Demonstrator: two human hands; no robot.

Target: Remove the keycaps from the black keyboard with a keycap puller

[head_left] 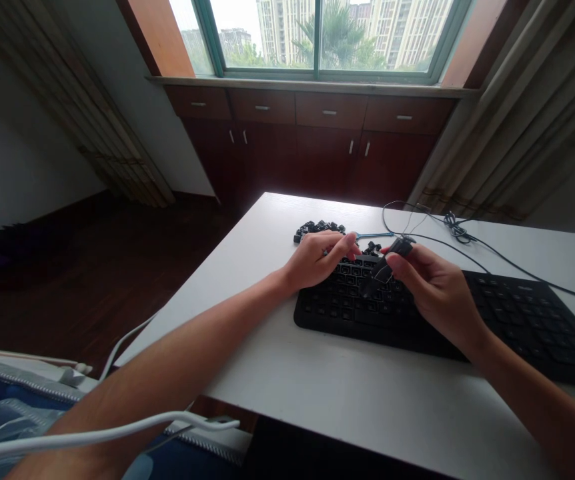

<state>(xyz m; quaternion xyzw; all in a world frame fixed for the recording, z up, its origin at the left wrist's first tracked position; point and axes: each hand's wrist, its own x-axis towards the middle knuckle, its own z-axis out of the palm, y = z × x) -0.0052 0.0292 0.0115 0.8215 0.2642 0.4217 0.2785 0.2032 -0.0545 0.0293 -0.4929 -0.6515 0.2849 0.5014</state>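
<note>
1. Keyboard (390, 325) seen on bench (287, 383); wire puller (383, 270) pinched above its keys by right hand (436, 283).
2. Left hand (320, 258) curled at keyboard's far-left edge; grip contents cannot be told.
3. Puller best held steady; keycaps (321, 227) behind keyboard best left unbumped.

A black keyboard (392, 321) lies flat and at a slant on the surface (307, 373), open key sockets showing toward its far left. Just beyond that edge sit loose black keycaps (320, 227), heaped together. A slim black tool (401, 249) with thin wire loops tilts above the keys, held in the right hand (437, 283).
</note>
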